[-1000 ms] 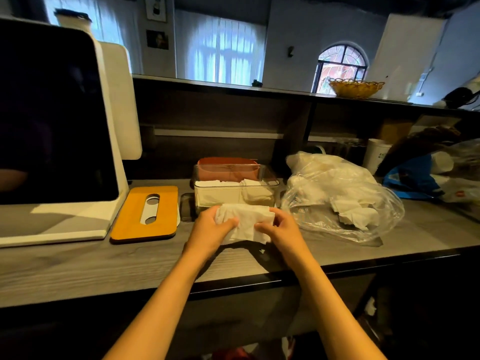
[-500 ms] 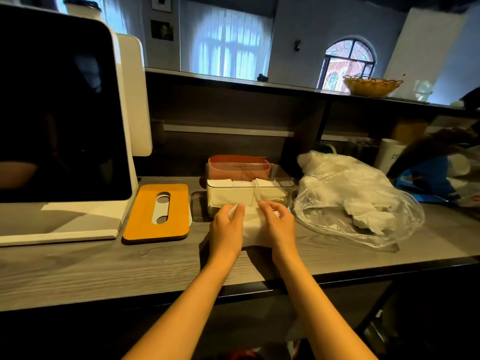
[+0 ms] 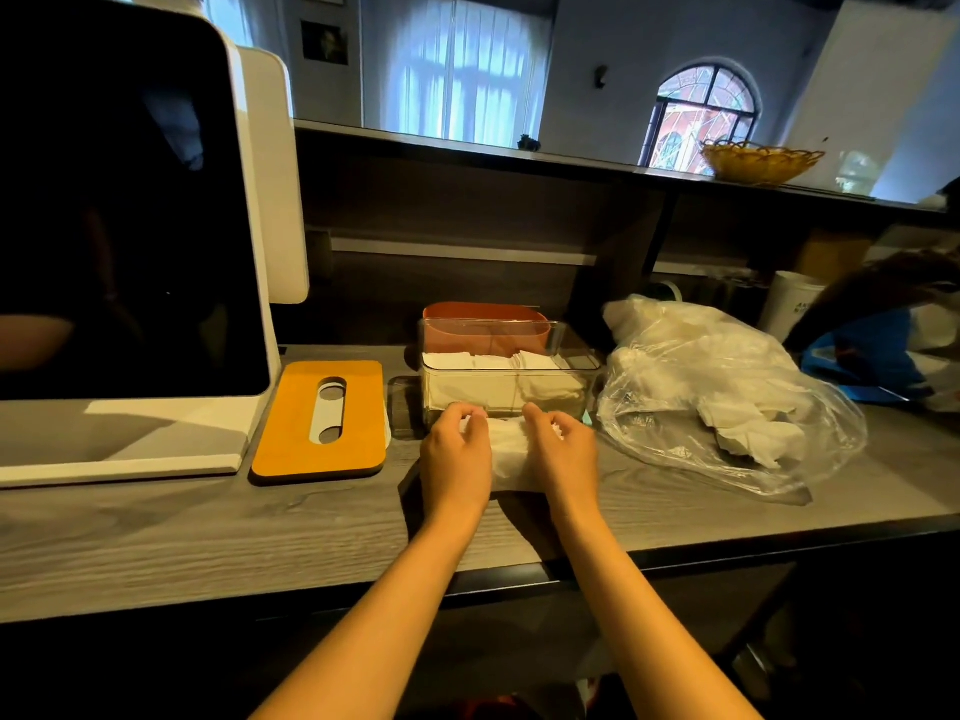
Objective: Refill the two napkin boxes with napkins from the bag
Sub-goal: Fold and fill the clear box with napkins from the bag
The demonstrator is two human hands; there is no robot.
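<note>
A white wad of napkins (image 3: 511,452) lies on the grey counter just in front of a clear napkin box (image 3: 506,392). My left hand (image 3: 457,459) and my right hand (image 3: 563,457) both grip the wad, fingers curled over its far edge. The clear box holds white napkins about halfway up. Behind it stands an orange-brown napkin box (image 3: 485,324), mostly hidden. A clear plastic bag (image 3: 727,402) with crumpled white napkins lies to the right of the boxes.
An orange lid with a slot (image 3: 322,420) lies flat left of the boxes. A large white-framed screen (image 3: 130,241) stands at the far left. A white cup (image 3: 792,304) and blue item (image 3: 872,356) sit at the right. A woven basket (image 3: 758,161) rests on the upper shelf.
My hands have brought the napkin wad forward against the front of the clear box and lowered it onto the counter; my fingers now curl over its top edge.
</note>
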